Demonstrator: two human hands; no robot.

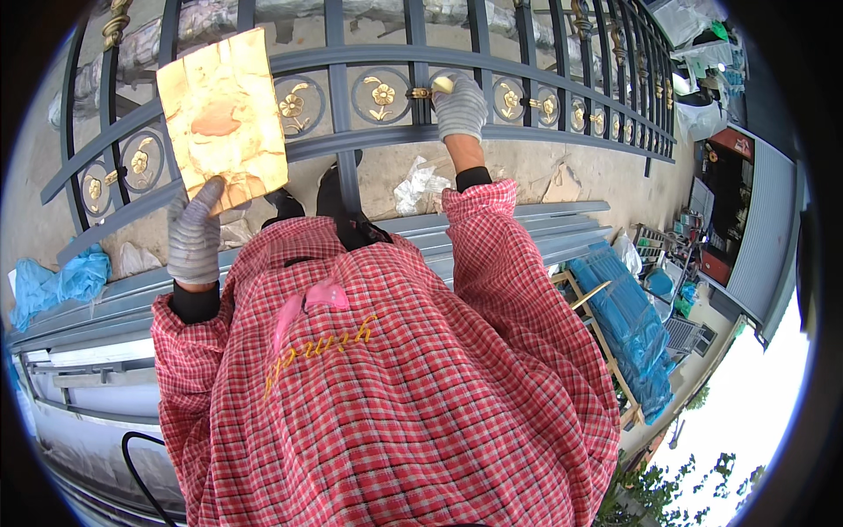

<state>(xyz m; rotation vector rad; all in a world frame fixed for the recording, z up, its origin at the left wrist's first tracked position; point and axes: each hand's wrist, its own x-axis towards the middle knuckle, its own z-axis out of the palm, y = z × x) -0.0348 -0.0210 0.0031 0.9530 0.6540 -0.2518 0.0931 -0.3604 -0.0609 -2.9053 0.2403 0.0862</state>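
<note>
My left hand, in a grey striped glove, pinches the lower edge of a gold-smeared cardboard sheet. A reddish-brown patch shows in the middle of the sheet. In a matching glove, my right hand grips a small pale sponge close beside a gold collar on a dark grey metal fence panel. Whether the sponge touches the collar I cannot tell. Gold flower ornaments sit inside rings between the fence's two curved rails.
Grey metal bars lie across behind the fence, next to my body. Blue plastic sheeting lies at the left, and a blue-wrapped stack stands at the right. Crumpled white plastic is on the concrete floor.
</note>
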